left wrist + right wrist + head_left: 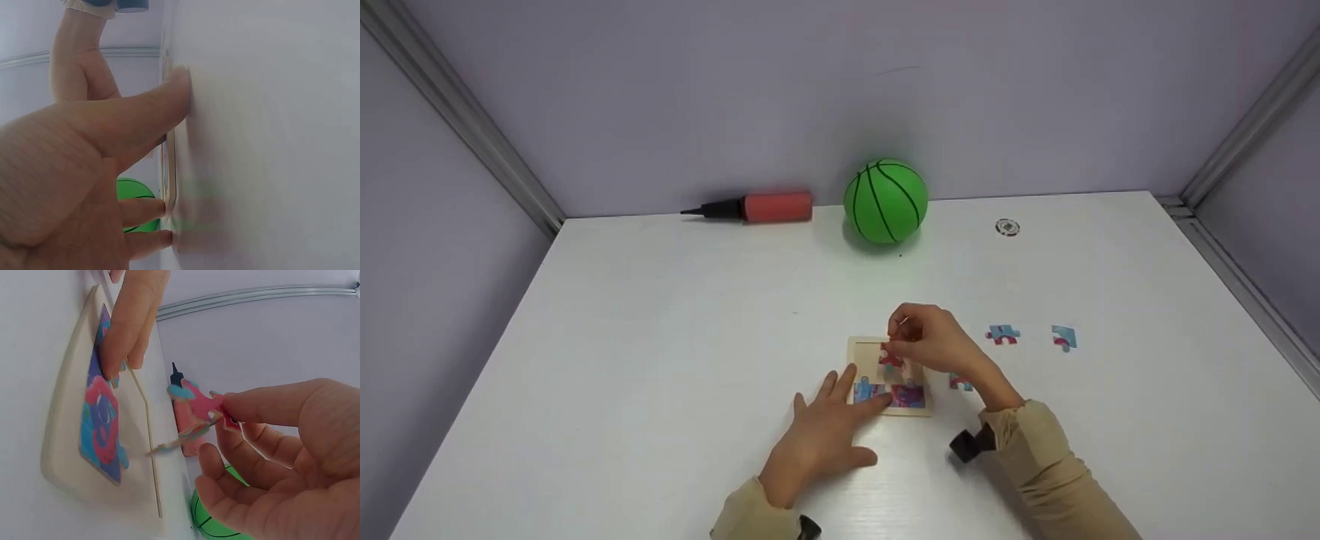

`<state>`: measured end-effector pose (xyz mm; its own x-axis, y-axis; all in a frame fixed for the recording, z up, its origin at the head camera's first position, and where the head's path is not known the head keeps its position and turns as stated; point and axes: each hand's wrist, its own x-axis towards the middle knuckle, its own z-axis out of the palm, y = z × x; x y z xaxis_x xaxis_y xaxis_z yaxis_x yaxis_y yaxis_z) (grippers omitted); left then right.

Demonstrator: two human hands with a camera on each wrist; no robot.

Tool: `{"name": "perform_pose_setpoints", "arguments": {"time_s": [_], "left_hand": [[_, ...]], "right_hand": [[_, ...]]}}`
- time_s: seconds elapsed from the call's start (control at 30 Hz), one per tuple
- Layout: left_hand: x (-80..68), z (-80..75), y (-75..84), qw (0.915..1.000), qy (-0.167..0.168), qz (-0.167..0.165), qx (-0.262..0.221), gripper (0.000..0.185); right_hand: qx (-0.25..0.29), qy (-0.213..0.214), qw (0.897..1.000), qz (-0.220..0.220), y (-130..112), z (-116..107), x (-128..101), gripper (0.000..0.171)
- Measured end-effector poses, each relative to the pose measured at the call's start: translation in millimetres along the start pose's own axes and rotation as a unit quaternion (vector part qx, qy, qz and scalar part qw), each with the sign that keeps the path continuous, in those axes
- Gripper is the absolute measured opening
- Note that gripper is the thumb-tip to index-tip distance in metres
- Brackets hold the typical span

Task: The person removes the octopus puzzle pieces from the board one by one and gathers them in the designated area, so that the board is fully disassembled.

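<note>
A shallow wooden puzzle tray (852,352) lies on the white table, its near part filled with blue, purple and pink pieces (101,424). My left hand (826,435) spreads its fingers, the index resting on the fitted pieces; in the left wrist view its thumb (152,112) reaches toward the tabletop. Above the tray's far part, my right hand (934,337) pinches a red-pink jigsaw piece (205,404) between thumb and fingers. A second piece (185,440) appears nearly edge-on just beneath it; whether the fingers hold that one too is unclear.
Right of the tray lie loose jigsaw pieces: one (960,382) partly behind the right wrist, another (1003,334) farther back, a third (1064,337) farther right. Along the back wall are a red and black hand pump (776,208), a green ball (886,201) and a round chip (1007,227).
</note>
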<state>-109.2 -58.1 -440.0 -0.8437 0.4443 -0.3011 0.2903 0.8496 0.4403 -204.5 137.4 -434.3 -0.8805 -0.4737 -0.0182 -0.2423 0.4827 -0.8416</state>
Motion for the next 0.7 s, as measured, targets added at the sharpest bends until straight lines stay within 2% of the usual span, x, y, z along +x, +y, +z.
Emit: {"name": "perform_pose_setpoints", "arguments": {"time_s": [0.17, 0.33, 0.7], "left_hand": [[-0.7, -1.9, -1.0, 1.0000, 0.003, 0.001, 0.003, 0.069], [-1.2, -2.2, -0.7, 1.0000, 0.002, 0.001, 0.000, 0.069], [-1.2, -1.7, -2.2, 0.9999, -0.004, 0.007, 0.010, 0.068]], "right_hand": [[-0.002, -0.023, 1.000, 0.007, 2.2, 6.9, 2.8, 0.012], [0.007, -0.023, 1.000, 0.009, 1.3, 11.7, 1.7, 0.010], [-0.019, -0.045, 0.998, -0.028, -6.5, 21.5, -1.4, 0.010]]}}
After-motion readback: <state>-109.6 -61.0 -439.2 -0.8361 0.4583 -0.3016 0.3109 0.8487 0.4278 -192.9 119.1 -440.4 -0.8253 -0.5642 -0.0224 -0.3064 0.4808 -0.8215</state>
